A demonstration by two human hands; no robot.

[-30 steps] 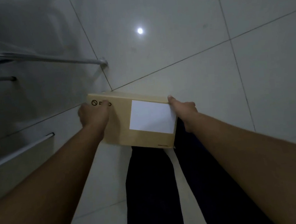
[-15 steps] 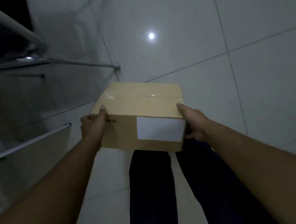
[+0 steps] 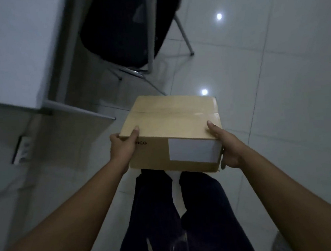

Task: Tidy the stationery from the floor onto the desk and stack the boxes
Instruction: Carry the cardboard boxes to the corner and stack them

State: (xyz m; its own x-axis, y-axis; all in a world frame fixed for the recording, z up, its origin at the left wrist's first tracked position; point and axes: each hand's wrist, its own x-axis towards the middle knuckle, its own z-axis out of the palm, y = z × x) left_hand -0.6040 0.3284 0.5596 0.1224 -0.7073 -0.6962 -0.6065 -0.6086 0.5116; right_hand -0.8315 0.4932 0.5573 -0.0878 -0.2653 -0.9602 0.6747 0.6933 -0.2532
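A closed brown cardboard box (image 3: 170, 120) with a white label on its near side is held level in front of me, above my dark-trousered legs. My left hand (image 3: 122, 147) grips its near left corner, thumb on the top. My right hand (image 3: 226, 147) grips its near right corner, thumb on the top as well. The white desk (image 3: 6, 53) fills the upper left, its corner just left of the box. No stationery shows in this view.
A black chair (image 3: 122, 26) with metal legs stands beyond the desk corner, straight behind the box. A wall socket (image 3: 22, 149) sits low at the left. Pale floor tiles (image 3: 289, 93) spread to the right, with two light reflections.
The box has come up from near the floor and tipped level, so its top faces me. My view has swung up and left, bringing the desk and chair into sight.
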